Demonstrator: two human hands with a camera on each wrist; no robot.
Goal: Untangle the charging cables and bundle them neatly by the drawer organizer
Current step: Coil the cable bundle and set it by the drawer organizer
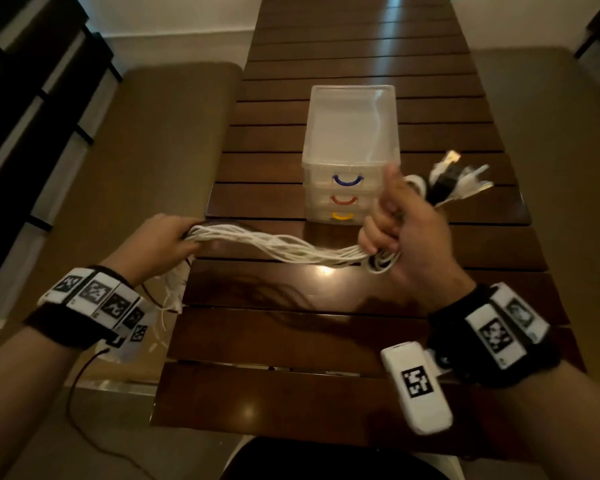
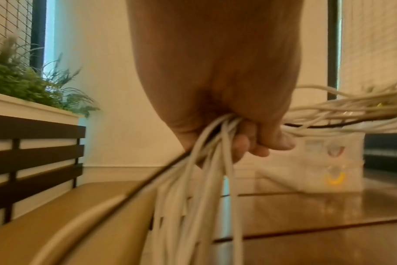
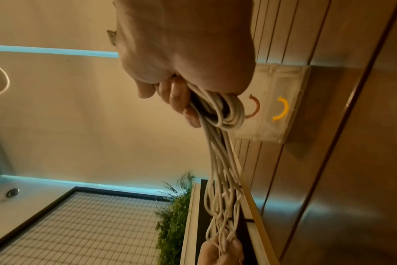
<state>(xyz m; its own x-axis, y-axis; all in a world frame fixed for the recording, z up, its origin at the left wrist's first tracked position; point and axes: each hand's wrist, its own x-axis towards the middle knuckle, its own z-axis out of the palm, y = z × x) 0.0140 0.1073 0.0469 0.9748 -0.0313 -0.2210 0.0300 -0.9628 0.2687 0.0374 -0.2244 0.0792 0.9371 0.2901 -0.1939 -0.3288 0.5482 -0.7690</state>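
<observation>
Both fists gripping cables [image 1: 278, 245], bundle stretched left-right, before drawer organizer [image 1: 350, 152]

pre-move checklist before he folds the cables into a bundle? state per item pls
1. Left hand grips one end of the cables: ok.
2. Right hand grips the other end, plugs sticking out past it: ok.
3. Span between the hands free of tangles: not ok, strands cross and loop.
4. Loose ends below the left hand hang off the table edge: not ok.
5. Drawer organizer drawers closed, table bare beside it: ok.
6. All cables gathered, none left elsewhere: cannot tell.
</observation>
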